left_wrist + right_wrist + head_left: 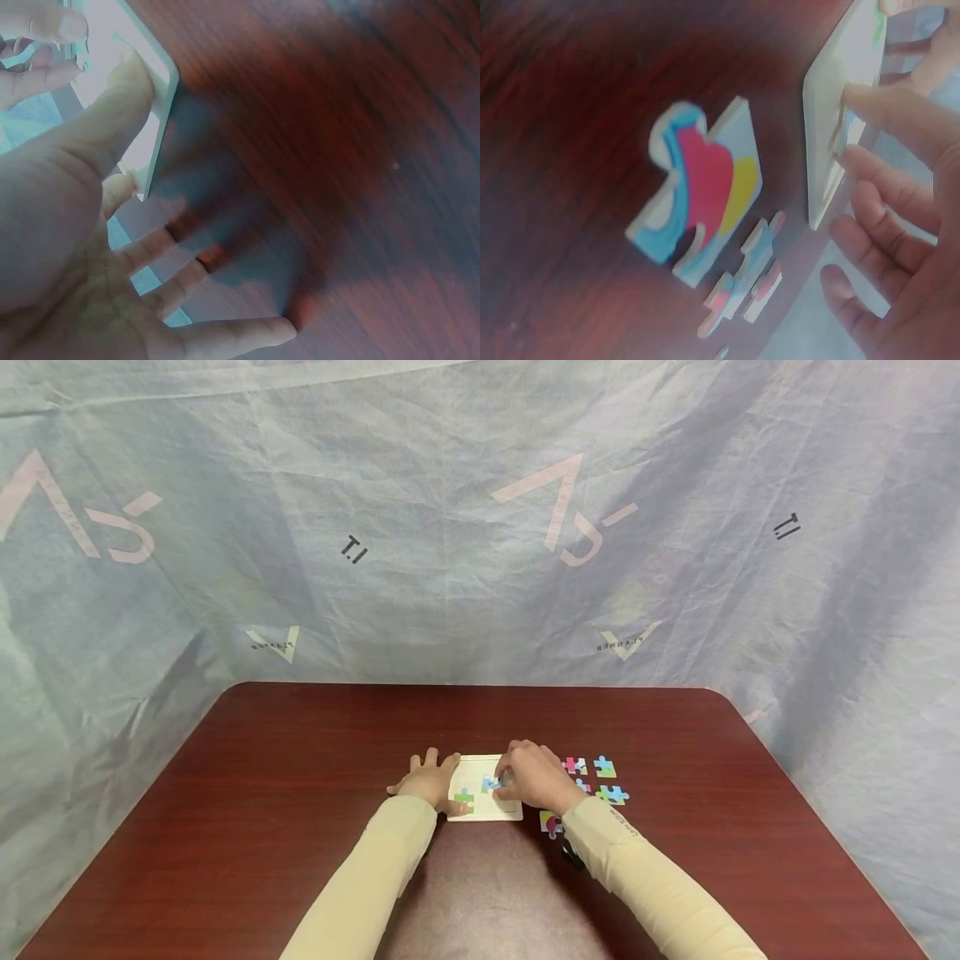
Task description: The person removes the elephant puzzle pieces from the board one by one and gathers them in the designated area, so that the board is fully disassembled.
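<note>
A shallow pale puzzle tray (495,811) lies flat on the table. My left hand (427,782) is at its left side, fingers spread and straight, the thumb lying over the tray's near left corner in the left wrist view. Beside that thumb, a green and blue jigsaw piece (463,803) sits in the tray's near left part. Over the tray's middle, my right hand (536,777) pinches a blue and white jigsaw piece (489,783) between thumb and forefinger, its other fingers loosely bent. The fingers partly hide this piece; whether it touches the tray floor I cannot tell.
Several loose jigsaw pieces lie right of the tray, among them a red, yellow and blue one (709,180), a green and blue one (604,767) and another (615,795). My right forearm partly covers some. A printed grey cloth (450,527) hangs behind the dark red table (300,743).
</note>
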Demonstrator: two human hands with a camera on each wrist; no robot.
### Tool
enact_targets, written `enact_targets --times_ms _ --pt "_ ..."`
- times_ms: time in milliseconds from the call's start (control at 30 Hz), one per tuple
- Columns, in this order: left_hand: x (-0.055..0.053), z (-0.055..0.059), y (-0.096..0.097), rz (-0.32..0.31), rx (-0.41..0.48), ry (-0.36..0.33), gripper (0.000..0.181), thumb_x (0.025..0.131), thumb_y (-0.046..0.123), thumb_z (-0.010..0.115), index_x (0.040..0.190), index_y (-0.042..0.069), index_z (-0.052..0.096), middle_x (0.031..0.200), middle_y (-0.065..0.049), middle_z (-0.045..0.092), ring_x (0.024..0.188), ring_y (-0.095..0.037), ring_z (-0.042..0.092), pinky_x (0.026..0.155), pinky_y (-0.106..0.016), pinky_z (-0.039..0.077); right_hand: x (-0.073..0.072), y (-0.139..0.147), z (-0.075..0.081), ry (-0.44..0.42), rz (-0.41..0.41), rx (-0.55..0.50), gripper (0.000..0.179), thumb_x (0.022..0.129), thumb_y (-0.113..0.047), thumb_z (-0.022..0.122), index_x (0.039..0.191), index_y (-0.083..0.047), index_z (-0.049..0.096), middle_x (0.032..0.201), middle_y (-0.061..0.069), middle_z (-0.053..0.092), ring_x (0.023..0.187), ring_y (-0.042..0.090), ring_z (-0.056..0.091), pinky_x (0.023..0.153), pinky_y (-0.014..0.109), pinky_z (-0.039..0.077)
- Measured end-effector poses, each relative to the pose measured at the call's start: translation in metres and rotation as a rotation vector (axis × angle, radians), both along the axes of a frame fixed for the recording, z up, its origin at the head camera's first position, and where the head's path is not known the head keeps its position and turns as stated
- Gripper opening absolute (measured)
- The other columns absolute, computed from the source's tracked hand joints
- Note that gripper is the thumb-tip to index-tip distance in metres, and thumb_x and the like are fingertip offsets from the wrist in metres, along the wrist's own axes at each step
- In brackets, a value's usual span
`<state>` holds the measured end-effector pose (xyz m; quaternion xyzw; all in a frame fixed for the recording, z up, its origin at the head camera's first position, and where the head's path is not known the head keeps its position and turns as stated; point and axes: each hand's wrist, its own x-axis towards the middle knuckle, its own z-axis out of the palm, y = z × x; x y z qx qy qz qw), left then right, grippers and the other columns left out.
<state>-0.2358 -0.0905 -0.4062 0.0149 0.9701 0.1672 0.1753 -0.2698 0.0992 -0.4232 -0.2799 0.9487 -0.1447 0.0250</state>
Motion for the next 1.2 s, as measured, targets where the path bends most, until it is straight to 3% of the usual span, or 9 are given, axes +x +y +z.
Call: enact_targets --times_ms 200,367,900,1200 --pt "0.002 0.005 0.000 0.000 0.005 0.011 0.084 0.086 0.029 0.083 0.157 0.015 0.039 0.157 -0.020 0.029 0.145 -0.046 0.024 0.095 -0.081 0.036 0.000 0.005 0.003 -0.047 0.017 0.029 0.022 0.083 -0.032 0.087 0.098 -0.019 0.080 0.095 -0.006 0.061 0.087 0.015 0.058 0.075 0.033 0.050" --pt "0.005 0.009 -0.001 0.005 0.016 -0.005 0.084 0.088 0.028 0.082 0.158 0.015 0.038 0.160 -0.021 0.025 0.147 -0.046 0.020 0.097 -0.081 0.034 0.002 0.010 0.010 -0.048 0.020 -0.010 0.021 0.084 -0.032 0.086 0.099 -0.020 0.080 0.100 -0.005 0.063 0.084 0.013 0.059 0.074 0.034 0.050" --pt "0.003 0.003 0.000 -0.014 0.028 -0.018 0.086 0.089 0.028 0.081 0.159 0.016 0.034 0.163 -0.022 0.021 0.150 -0.047 0.014 0.095 -0.082 0.033 0.012 0.031 0.022 0.015 0.022 -0.062 0.021 0.083 -0.030 0.087 0.100 -0.020 0.078 0.094 -0.006 0.062 0.083 0.013 0.061 0.066 0.031 0.050" --pt "0.004 0.005 -0.001 -0.007 0.029 -0.014 0.085 0.088 0.026 0.082 0.159 0.015 0.036 0.163 -0.022 0.021 0.150 -0.048 0.016 0.096 -0.082 0.033 0.014 0.047 0.027 -0.008 -0.012 -0.068 0.023 0.083 -0.032 0.086 0.102 -0.021 0.079 0.097 -0.005 0.063 0.080 0.012 0.060 0.066 0.034 0.049"
